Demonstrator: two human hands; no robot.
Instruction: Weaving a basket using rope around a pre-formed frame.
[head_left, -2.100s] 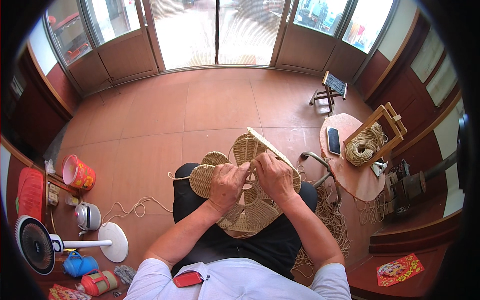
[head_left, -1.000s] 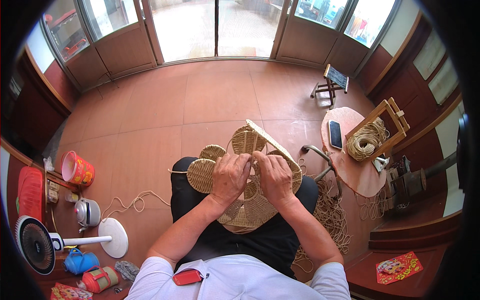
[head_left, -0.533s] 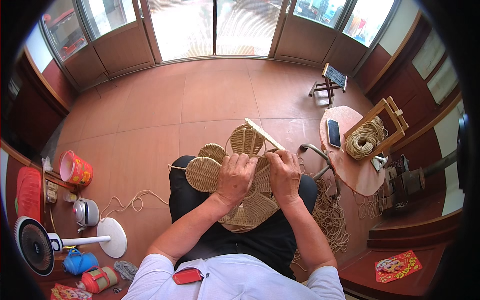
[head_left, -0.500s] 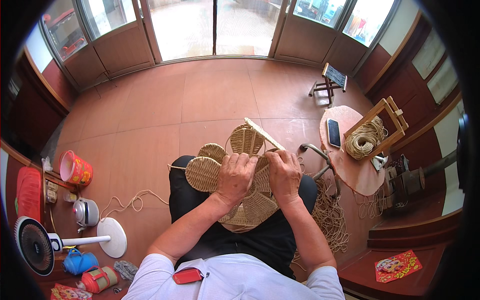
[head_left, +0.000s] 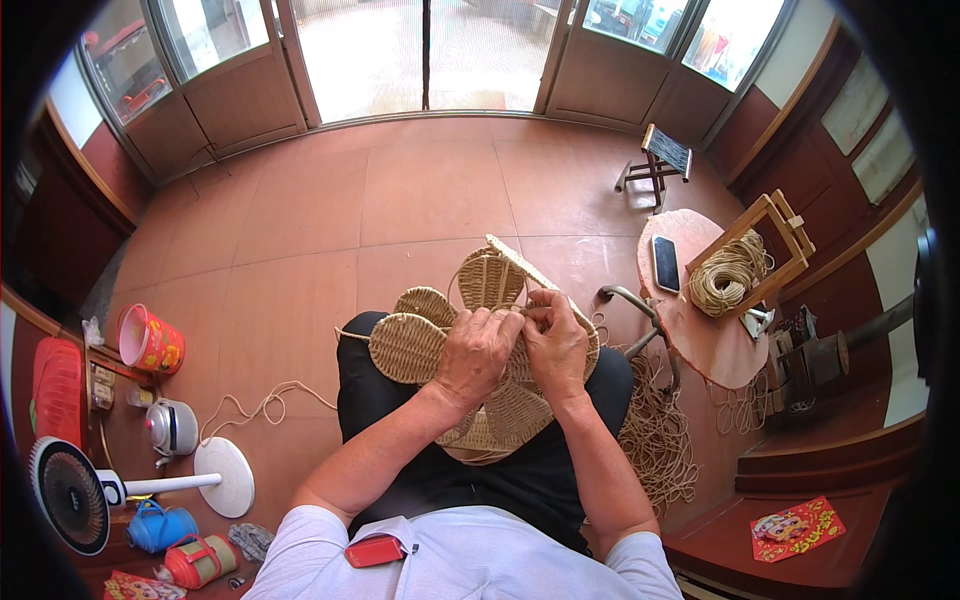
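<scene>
Floor: terracotta tiles (head_left: pixel 300 230), glazed doors (head_left: pixel 420 50) beyond.
Work: woven straw piece (head_left: pixel 470 350) on the seated person's lap.
Left hand (head_left: pixel 478 352): closed on the weave's centre.
Right hand (head_left: pixel 556 345): fingers pinched on a strand, touching the left.
Right side: round table (head_left: pixel 700 340) with cord coil (head_left: pixel 728 276) and phone (head_left: pixel 666 263).
Left side: fan (head_left: pixel 70 495), kettle (head_left: pixel 172 427), red bucket (head_left: pixel 150 340).

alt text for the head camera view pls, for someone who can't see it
Seen from above, a seated person's left hand and right hand grip a petal-shaped woven straw piece on their lap. A round table with a phone and cord coil stands to the right.
</scene>
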